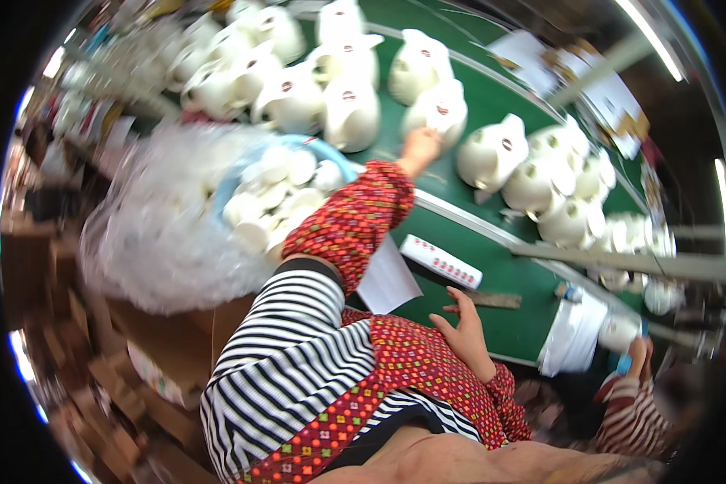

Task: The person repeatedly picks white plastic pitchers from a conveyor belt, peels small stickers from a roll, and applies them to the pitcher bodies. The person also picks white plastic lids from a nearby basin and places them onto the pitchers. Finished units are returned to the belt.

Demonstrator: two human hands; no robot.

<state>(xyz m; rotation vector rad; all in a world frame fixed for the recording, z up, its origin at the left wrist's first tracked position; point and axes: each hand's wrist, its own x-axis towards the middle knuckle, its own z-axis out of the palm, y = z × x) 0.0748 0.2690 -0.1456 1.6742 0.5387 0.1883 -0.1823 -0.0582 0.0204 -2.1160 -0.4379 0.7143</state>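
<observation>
My left hand (pixel 423 147) reaches forward to the front of a cream-white rounded plastic housing (pixel 441 105) with a small red label. Its fingers are bunched against the housing's lower face and slightly blurred. Nearer my body, my right hand (pixel 464 332) hovers with fingers apart, nothing in it. Beside it lies a white strip with rows of red stickers (pixel 441 261). A flat metal-like bar (pixel 492 299) rests just past the fingers. White paper (pixel 389 278) lies partly under my left sleeve.
Several similar housings (pixel 352 113) stand on the green conveyor belt (pixel 460 187), bounded by a metal rail (pixel 468 218). At left, a clear plastic bag (pixel 153 218) holds round white pieces (pixel 278 189). Cardboard boxes (pixel 117 379) fill the lower left. Another person's striped sleeve (pixel 629 403) appears at right.
</observation>
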